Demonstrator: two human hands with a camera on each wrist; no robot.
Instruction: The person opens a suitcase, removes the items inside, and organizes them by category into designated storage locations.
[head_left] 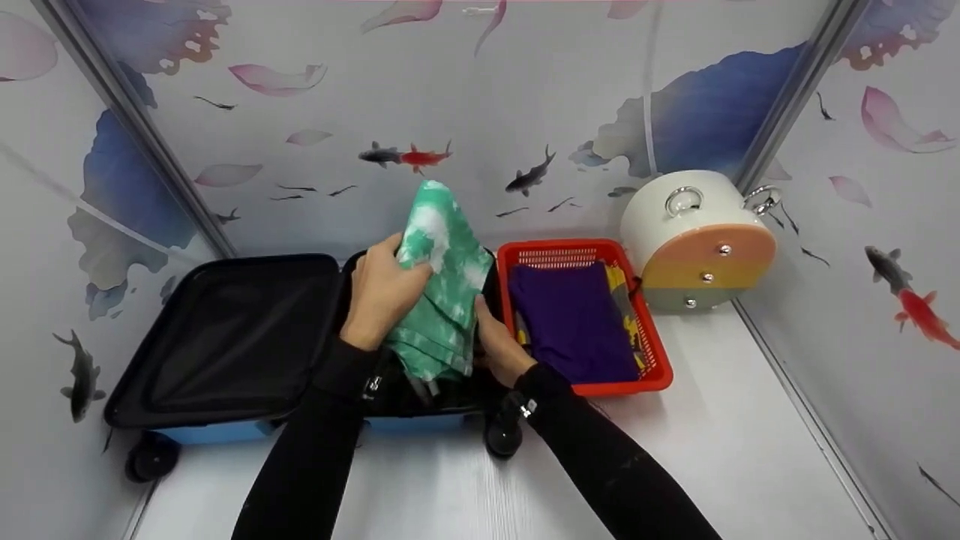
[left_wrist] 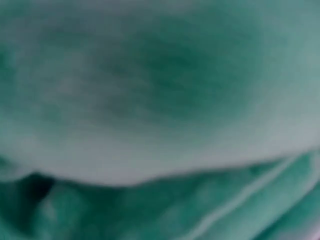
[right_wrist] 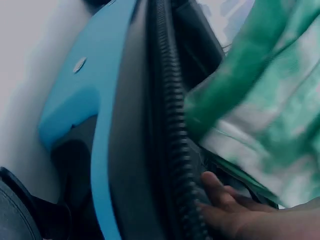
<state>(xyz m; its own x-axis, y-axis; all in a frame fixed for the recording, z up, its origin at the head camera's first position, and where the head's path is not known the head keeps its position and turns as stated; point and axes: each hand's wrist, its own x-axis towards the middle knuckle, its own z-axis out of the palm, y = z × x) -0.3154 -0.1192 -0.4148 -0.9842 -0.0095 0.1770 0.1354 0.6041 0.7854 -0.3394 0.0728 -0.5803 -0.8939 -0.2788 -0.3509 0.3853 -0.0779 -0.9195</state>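
A folded green-and-white tie-dyed cloth (head_left: 442, 285) is held up over the right half of an open suitcase (head_left: 427, 424). My left hand (head_left: 386, 289) grips its left edge, thumb across the front. Beside the cloth's lower right edge is my right hand (head_left: 501, 341), thumb pointing up along it. In the right wrist view its loosely extended fingers (right_wrist: 220, 200) lie under the cloth (right_wrist: 270, 110), close to the suitcase's zipper (right_wrist: 175, 120). Blurred green cloth (left_wrist: 200, 75) fills the left wrist view, hiding the left fingers.
The suitcase's black-lined left half (head_left: 232, 337) lies open on the white surface. A red basket (head_left: 660, 375) to the right contains a folded purple cloth (head_left: 570, 322) and a yellow-and-grey one. Behind it stands a white drum-shaped box (head_left: 705, 240) with striped drawers, near the wall.
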